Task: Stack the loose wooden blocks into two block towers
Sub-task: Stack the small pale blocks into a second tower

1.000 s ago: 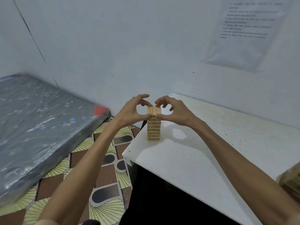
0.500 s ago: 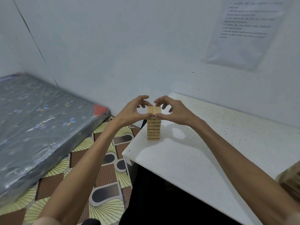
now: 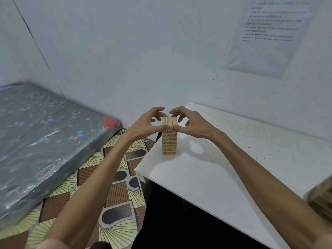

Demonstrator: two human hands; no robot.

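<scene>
Head view: a block tower [image 3: 169,141] of pale wood stands upright on the white surface [image 3: 224,168], just inside its left edge and roughly midway between the near-left and far-left corners. Its layers carry printed numbers on the block ends, and the top layer shows three blocks side by side.

Both hands are at the tower's top. The left hand [image 3: 145,125] comes in from the left and the right hand [image 3: 193,125] from the right. Each is curled round the top layer, with the thumb pressed on the front face just under the top blocks and the fingers arched over the upper edge. The two thumb tips meet at the front of the tower. Both forearms reach out from the bottom of the view.

At the surface's right edge a second stack of wooden blocks [image 3: 321,200] is partly cut off and blurred, well apart from the tower.

Left of the surface, a plastic-wrapped mattress [image 3: 45,141] lies on the patterned floor [image 3: 115,186]. A printed paper sheet [image 3: 269,33] hangs on the wall; its text is too small to read.
</scene>
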